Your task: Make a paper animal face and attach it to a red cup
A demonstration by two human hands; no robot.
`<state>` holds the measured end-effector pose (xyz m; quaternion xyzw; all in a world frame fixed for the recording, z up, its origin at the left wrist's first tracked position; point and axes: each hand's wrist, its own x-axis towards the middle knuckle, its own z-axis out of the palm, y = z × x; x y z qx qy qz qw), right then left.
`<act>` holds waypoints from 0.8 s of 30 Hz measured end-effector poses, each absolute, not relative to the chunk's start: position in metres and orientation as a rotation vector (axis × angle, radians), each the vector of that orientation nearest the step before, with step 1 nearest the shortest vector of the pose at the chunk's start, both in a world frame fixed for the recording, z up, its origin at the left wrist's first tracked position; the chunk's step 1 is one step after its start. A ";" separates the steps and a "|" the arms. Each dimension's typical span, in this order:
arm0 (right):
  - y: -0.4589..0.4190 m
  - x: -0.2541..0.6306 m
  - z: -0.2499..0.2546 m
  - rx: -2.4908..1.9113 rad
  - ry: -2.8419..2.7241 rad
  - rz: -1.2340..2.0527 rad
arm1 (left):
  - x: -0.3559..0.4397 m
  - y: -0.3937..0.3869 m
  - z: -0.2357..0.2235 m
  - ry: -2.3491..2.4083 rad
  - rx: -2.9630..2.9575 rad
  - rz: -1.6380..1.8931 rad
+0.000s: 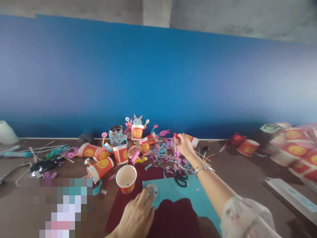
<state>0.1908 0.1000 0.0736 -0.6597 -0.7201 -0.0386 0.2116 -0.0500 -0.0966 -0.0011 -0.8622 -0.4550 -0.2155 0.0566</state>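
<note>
My left hand (138, 213) is low in the middle, its fingers curled onto a white roll of tape (154, 189) that lies on light blue paper (168, 191). Farther off, my right hand (184, 144) reaches over a heap of purple and blue paper scraps (165, 148). Its fingertips pinch a small item with a red end (175, 135); the rest of that item is hard to make out. A red and white paper cup (126, 178) stands open end up beyond my left hand. Black-handled scissors (181, 180) lie below my right forearm.
Decorated cups (121, 153) with paper faces and arms crowd the back middle, some tipped over. Stacked cups (294, 142) stand at the right, near a white power strip (292, 196). A glass jar (116, 130) is behind the cups, before the blue wall panel (158, 79).
</note>
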 end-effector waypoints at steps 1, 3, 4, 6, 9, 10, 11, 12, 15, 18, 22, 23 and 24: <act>0.103 0.192 0.075 -1.828 -1.979 -0.106 | -0.050 -0.096 -0.002 -1.379 -2.613 -0.659; 0.108 0.194 0.078 -1.806 -1.967 -0.107 | -0.051 -0.095 -0.003 -1.378 -2.605 -0.668; 0.110 0.195 0.080 -1.789 -1.986 -0.103 | -0.051 -0.095 -0.004 -1.376 -2.601 -0.672; 0.111 0.196 0.083 -1.752 -2.058 -0.085 | -0.051 -0.094 -0.005 -1.372 -2.600 -0.681; 0.108 0.195 0.087 -1.709 -2.176 -0.070 | -0.052 -0.094 -0.006 -1.356 -2.605 -0.706; 0.107 0.194 0.087 -1.702 -2.206 -0.072 | -0.052 -0.093 -0.006 -1.348 -2.609 -0.714; 0.106 0.194 0.086 -1.701 -2.232 -0.073 | -0.052 -0.093 -0.006 -1.340 -2.613 -0.719; 0.105 0.193 0.085 -1.711 -2.252 -0.070 | -0.052 -0.093 -0.006 -1.336 -2.618 -0.721; 0.106 0.192 0.077 -1.783 -2.293 -0.028 | -0.052 -0.093 -0.006 -1.340 -2.638 -0.716; 0.106 0.192 0.071 -1.844 -2.304 0.033 | -0.052 -0.093 -0.005 -1.346 -2.669 -0.702; 0.105 0.192 0.068 -1.893 -2.255 0.122 | -0.053 -0.094 -0.003 -1.369 -2.690 -0.686; 0.105 0.192 0.067 -1.900 -2.241 0.157 | -0.053 -0.094 -0.002 -1.375 -2.695 -0.678; 0.106 0.193 0.067 -1.901 -2.231 0.200 | -0.053 -0.094 -0.002 -1.380 -2.699 -0.669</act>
